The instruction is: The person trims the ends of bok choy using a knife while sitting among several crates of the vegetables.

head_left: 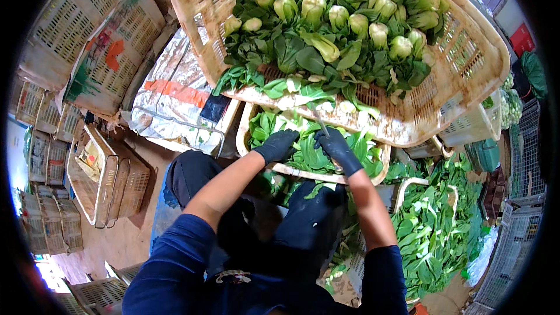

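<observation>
My left hand (278,147), in a black glove, is closed over the loose bok choy leaves (312,154) in a small plastic crate (296,172) before my knees. What its fingers hold, if anything, is hidden. My right hand (335,147), gloved alike, grips a knife (321,121), its narrow blade pointing away from me toward the large crate. Just beyond stands that big cream-coloured crate (402,127), tilted toward me. Trimmed bok choy (314,9) lies inside it in rows, pale bases up. Cut leaf pieces are scattered along its near rim.
At the right, a heap of leafy bok choy (434,245) spills around another crate. A foil-like covered box (175,87) with a dark phone-like slab (214,109) stands at the left. Empty crates (111,178) are stacked farther left; wire mesh cages (522,157) line the far right.
</observation>
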Demonstrator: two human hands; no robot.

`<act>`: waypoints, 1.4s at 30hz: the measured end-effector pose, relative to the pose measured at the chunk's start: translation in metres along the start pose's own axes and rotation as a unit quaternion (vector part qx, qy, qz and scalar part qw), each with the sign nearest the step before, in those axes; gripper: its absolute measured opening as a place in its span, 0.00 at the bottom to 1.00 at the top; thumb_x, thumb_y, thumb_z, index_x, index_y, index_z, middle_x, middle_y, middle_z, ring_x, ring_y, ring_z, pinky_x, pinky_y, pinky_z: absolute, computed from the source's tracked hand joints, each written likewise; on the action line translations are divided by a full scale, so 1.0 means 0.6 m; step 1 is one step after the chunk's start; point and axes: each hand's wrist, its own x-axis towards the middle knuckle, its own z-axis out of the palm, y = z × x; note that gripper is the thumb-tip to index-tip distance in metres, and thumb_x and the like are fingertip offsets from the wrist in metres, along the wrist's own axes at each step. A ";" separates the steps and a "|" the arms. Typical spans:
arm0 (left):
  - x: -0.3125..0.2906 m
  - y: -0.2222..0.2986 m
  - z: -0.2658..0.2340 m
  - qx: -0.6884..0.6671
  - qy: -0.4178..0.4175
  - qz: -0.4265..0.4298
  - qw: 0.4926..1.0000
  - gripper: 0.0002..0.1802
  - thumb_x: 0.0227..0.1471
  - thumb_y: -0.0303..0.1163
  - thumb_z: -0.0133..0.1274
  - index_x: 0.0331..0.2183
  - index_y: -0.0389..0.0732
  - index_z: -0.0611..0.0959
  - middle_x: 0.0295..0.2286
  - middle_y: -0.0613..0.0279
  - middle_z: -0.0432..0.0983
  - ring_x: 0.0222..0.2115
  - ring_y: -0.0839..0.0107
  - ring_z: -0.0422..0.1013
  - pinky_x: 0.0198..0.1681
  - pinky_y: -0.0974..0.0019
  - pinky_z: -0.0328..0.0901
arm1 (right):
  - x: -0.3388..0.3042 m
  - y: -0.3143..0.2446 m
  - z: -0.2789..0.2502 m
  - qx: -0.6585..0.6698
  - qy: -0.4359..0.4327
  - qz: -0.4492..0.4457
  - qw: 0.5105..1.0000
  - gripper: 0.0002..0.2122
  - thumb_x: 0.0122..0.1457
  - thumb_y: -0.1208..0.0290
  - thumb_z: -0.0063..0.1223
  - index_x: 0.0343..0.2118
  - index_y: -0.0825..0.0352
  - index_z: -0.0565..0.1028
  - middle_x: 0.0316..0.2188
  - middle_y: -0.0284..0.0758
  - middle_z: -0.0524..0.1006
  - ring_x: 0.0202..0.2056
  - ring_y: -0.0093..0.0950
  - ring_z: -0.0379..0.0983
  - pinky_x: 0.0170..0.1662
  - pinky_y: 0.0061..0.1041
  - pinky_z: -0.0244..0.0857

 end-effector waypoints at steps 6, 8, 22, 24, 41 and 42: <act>0.017 -0.012 -0.017 -0.186 -0.093 0.009 0.978 0.36 0.37 0.39 0.58 0.49 0.35 0.66 0.45 0.42 0.64 0.47 0.52 0.62 0.50 0.59 0.57 | 0.059 0.083 0.029 -0.011 0.090 -0.075 0.993 0.09 0.48 0.70 0.48 0.28 0.70 0.73 0.23 0.40 0.74 0.26 0.33 0.70 0.33 0.29 0.63; -0.019 0.000 -0.088 -0.195 -0.124 0.019 0.973 0.38 0.39 0.42 0.58 0.51 0.38 0.65 0.47 0.44 0.64 0.46 0.57 0.63 0.49 0.61 0.58 | 0.016 0.071 0.026 0.035 0.105 -0.118 0.987 0.08 0.50 0.71 0.48 0.29 0.70 0.73 0.23 0.34 0.74 0.23 0.26 0.69 0.30 0.25 0.63; 0.267 0.091 -0.309 0.325 0.248 0.119 0.905 0.30 0.37 0.29 0.54 0.48 0.51 0.70 0.50 0.57 0.61 0.54 0.57 0.54 0.54 0.51 0.52 | -0.252 0.031 -0.031 -0.060 0.375 -0.184 0.907 0.07 0.47 0.79 0.53 0.32 0.71 0.74 0.27 0.39 0.73 0.30 0.33 0.71 0.34 0.27 0.64; 0.259 0.101 -0.312 0.311 0.209 0.155 0.914 0.29 0.37 0.28 0.53 0.46 0.48 0.71 0.50 0.57 0.62 0.53 0.56 0.56 0.54 0.52 0.52 | -0.280 0.037 -0.043 -0.115 0.346 -0.194 0.911 0.09 0.44 0.80 0.56 0.31 0.71 0.74 0.28 0.38 0.73 0.28 0.36 0.69 0.32 0.27 0.63; 0.201 0.126 -0.323 -0.166 0.202 0.172 0.950 0.32 0.38 0.37 0.63 0.45 0.39 0.67 0.41 0.53 0.70 0.43 0.63 0.68 0.46 0.64 0.62 | -0.311 0.087 0.025 -0.032 0.297 -0.134 0.945 0.05 0.50 0.76 0.52 0.21 0.71 0.70 0.13 0.36 0.65 0.18 0.19 0.59 0.23 0.23 0.58; 0.162 0.139 -0.320 -0.208 0.208 0.148 0.944 0.31 0.39 0.33 0.63 0.44 0.37 0.67 0.40 0.56 0.69 0.42 0.67 0.67 0.46 0.66 0.61 | -0.301 0.048 0.019 -0.110 0.271 -0.173 0.941 0.06 0.49 0.77 0.53 0.20 0.71 0.70 0.13 0.39 0.65 0.16 0.24 0.61 0.21 0.26 0.57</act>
